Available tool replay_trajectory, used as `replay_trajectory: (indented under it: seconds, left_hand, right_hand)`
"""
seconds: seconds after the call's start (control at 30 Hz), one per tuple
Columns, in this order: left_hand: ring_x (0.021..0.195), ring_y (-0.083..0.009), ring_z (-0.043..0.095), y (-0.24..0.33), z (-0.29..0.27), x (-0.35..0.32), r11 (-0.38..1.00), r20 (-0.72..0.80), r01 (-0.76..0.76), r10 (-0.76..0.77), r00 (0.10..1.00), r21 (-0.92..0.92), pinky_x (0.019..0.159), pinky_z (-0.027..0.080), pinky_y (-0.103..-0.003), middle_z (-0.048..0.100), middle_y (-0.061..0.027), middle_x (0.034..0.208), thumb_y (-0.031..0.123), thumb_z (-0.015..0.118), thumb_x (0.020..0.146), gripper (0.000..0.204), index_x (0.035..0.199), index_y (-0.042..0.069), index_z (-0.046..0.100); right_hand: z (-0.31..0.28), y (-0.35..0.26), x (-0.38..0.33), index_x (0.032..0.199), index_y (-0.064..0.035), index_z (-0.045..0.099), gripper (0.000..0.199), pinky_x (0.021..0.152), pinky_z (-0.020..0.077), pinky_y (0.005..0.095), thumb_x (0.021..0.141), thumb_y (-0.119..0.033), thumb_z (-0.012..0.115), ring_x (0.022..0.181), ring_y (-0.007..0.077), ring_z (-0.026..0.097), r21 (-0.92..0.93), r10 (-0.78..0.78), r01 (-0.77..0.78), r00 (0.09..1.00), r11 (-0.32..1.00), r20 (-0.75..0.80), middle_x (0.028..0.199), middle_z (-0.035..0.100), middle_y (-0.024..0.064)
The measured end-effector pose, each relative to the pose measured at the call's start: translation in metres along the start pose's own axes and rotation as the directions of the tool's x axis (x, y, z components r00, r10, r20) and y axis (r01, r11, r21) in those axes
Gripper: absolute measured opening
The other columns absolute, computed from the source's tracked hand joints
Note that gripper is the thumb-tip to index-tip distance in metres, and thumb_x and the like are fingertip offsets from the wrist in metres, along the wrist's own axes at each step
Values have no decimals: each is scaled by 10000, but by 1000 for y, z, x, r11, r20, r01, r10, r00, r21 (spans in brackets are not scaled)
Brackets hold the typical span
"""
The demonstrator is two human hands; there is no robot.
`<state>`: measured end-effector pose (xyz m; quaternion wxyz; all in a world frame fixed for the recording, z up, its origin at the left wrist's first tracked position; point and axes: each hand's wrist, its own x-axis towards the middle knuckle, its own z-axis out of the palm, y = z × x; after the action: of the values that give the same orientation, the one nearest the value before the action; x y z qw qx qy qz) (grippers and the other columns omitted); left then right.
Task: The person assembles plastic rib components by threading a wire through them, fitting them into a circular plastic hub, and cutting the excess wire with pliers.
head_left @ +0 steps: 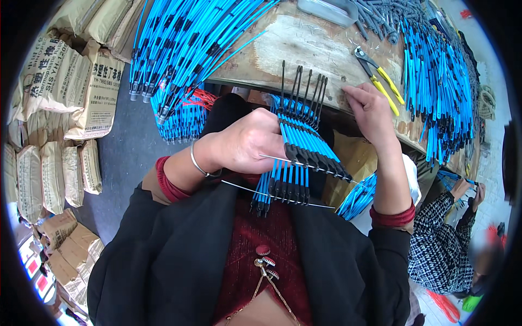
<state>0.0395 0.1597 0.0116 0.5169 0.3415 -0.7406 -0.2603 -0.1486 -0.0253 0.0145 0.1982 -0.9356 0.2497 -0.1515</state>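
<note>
My left hand (pixel 253 140) is closed around a row of slim blue rods (pixel 307 136) with black end pieces, held in front of my chest. A thin metal wire (pixel 321 170) runs through the black pieces of the row. Below it, a second metal wire (pixel 234 185) passes through more black ends of blue rods. Thin black stems stick up from the far side of the row. Over the table's near edge, my right hand (pixel 372 108) has thumb and forefinger pinched together; whatever is between them is too small to make out. Yellow-handled pliers (pixel 392 89) lie just beyond it.
The worn wooden table (pixel 293 46) bears a blue rod bundle (pixel 187 41) at left and another rod pile (pixel 440 76) at right. Grey fittings (pixel 380 19) lie beside a clear plastic tray (pixel 329 12). Paper sacks (pixel 60 81) stack at left. A co-worker (pixel 443 244) works at lower right.
</note>
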Motion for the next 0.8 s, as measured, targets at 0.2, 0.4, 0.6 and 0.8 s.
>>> replay_trajectory:
  seconds: [0.2, 0.4, 0.6, 0.8]
  left_hand:
    - [593, -310, 521, -5, 1, -6, 997, 81, 54, -58, 995, 49, 532, 406, -386, 595, -116, 760, 141, 604, 726, 152, 856, 69, 638]
    - [580, -302, 515, -5, 2, -3, 998, 23, 19, -21, 1000, 60, 513, 389, -385, 590, -104, 736, 147, 606, 732, 127, 831, 72, 638]
    - [562, -285, 512, -10, 9, -5, 997, -66, 42, -46, 997, -58, 495, 383, -366, 593, -81, 714, 160, 632, 727, 123, 821, 82, 646]
    - [515, -228, 513, -20, 12, -12, 995, -52, 26, -22, 998, 93, 468, 379, -328, 587, -38, 637, 160, 669, 711, 125, 828, 116, 667]
  right_hand:
    - [-4, 1, -3, 940, -33, 645, 171, 644, 441, 307, 776, -30, 596, 707, 255, 574, -5, 13, -13, 1000, 1000, 25, 759, 580, 109]
    - [-2, -1, 2, 942, -27, 642, 174, 647, 442, 306, 775, -23, 593, 708, 257, 574, -4, 1, -1, 1000, 1000, 27, 760, 579, 111]
    - [3, 4, 10, 938, -26, 640, 167, 652, 444, 307, 780, -15, 587, 709, 260, 574, 29, -74, 73, 997, 997, 10, 766, 581, 110]
    - [4, 6, 22, 932, -27, 639, 160, 658, 447, 300, 782, -18, 584, 718, 259, 579, 5, -72, 71, 997, 997, 32, 787, 586, 108]
